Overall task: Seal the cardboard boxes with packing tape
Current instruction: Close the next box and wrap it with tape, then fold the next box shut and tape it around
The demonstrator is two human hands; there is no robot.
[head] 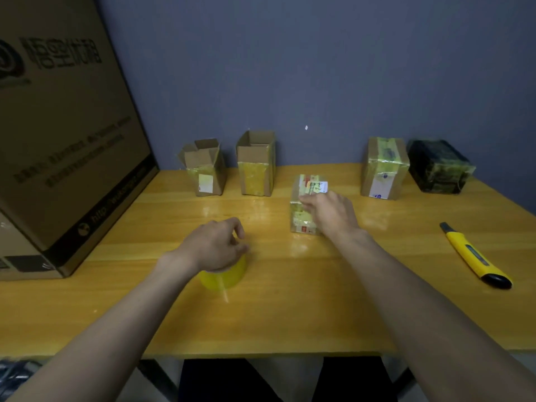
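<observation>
You are looking down at a yellow wooden table [290, 314] set against a blue-grey wall, with both bare forearms reaching forward. Your left hand [216, 246] rests on top of the roll of yellowish packing tape [224, 275], which stands on the table near the middle; the fingers curl down over the roll's upper edge, closed on it, and the roll shows below and in front of your palm. Your right hand [329, 211] lies on a small taped box [304, 204] further back and to the right, fingertips pressed against its top and left side; whether they grip it or only touch it cannot be told. Along the wall stand two open cardboard boxes, a left open box [204, 169] with flaps up and a taller open box [256, 165] just beside it. To the right are a sealed cardboard box [383, 169] and, next to it, a dark wrapped box [439, 166]. A yellow utility knife [475, 256] lies well to the right of your hands. A large printed carton [63, 126] stands at the left edge.
</observation>
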